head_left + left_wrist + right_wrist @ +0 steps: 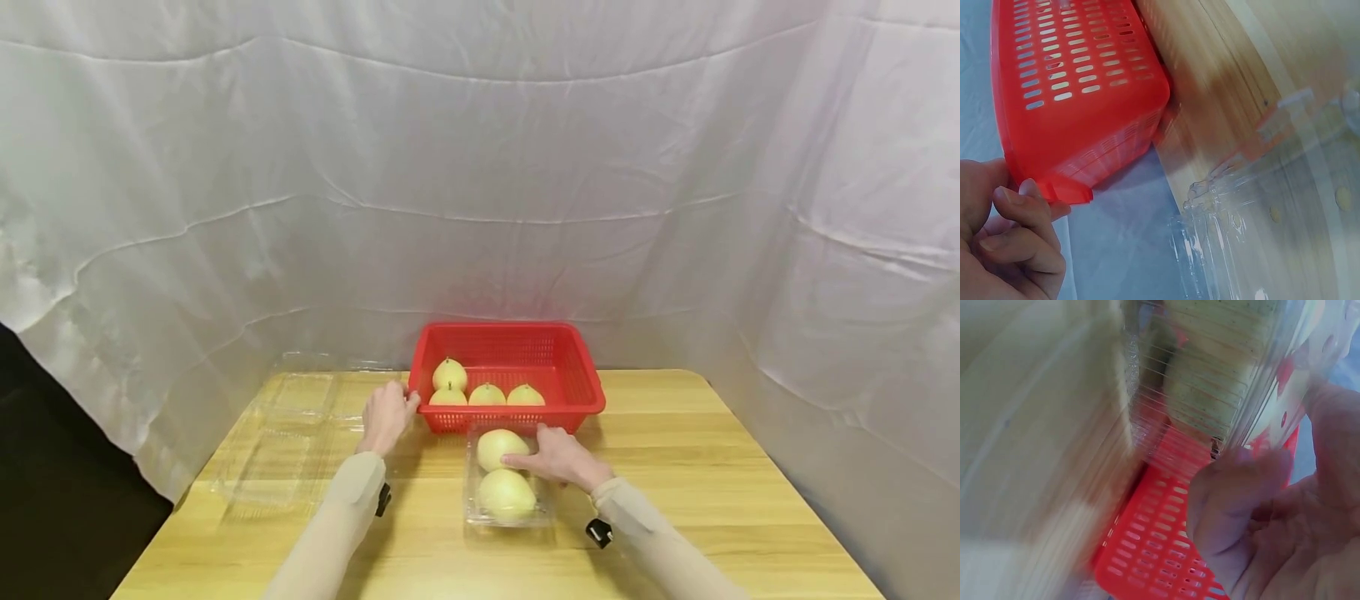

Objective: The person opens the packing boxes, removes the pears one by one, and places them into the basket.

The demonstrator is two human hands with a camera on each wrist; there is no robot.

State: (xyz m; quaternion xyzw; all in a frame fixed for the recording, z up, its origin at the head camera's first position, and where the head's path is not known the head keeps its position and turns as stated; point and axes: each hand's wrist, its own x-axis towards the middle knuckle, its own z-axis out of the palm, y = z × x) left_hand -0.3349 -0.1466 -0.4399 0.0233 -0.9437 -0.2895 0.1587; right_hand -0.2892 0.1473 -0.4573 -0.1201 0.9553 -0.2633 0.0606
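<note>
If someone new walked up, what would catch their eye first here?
Probably the bright red basket at the back of the wooden table, with yellow pears inside and the left hand gripping its left side. Next, perhaps the clear box just in front, with two large pears, held by the right hand.

Left hand (388,416) on red basket (517,411), right hand (560,457) on clear box (472,500)

The left hand grips the basket between eight and nine o'clock. Inside, four yellow fruits (488,395) curve from nine round to five. At the basket's six o'clock sits the box, with two more fruits (507,495); the right hand clasps the box's two-o'clock side. Clear containers (276,467) lie toward the basket's eight o'clock.
</note>
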